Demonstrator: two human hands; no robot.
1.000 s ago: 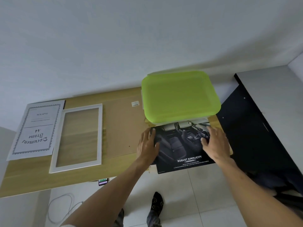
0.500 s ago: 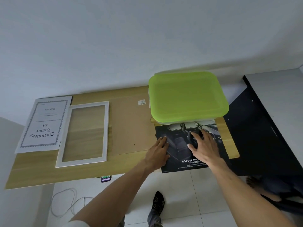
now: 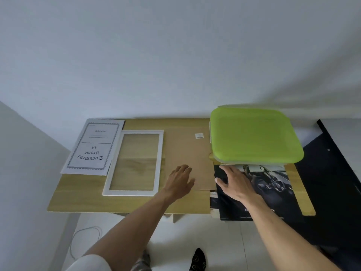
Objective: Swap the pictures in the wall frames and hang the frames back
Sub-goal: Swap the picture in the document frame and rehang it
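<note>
- Leftward off the dark glossy car-interior poster (image 3: 273,184), the left hand (image 3: 180,182) now lies flat, fingers spread, on the brown cardboard backing sheet (image 3: 187,153)
- Right hand (image 3: 234,184) presses the poster, fingers spread; slide it free from under the lime-green plastic lid (image 3: 254,137), keeping it flat

lime-green lid (image 3: 256,137), white frame (image 3: 160,153), dark car poster (image 3: 273,190), tan backing board (image 3: 185,153)

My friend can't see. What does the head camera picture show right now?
A person's right hand presses on a dark car poster on a wooden table, while the left hand rests on brown backing board. Left of them lie an empty white frame and a certificate sheet; a green lid covers the poster's top.
</note>
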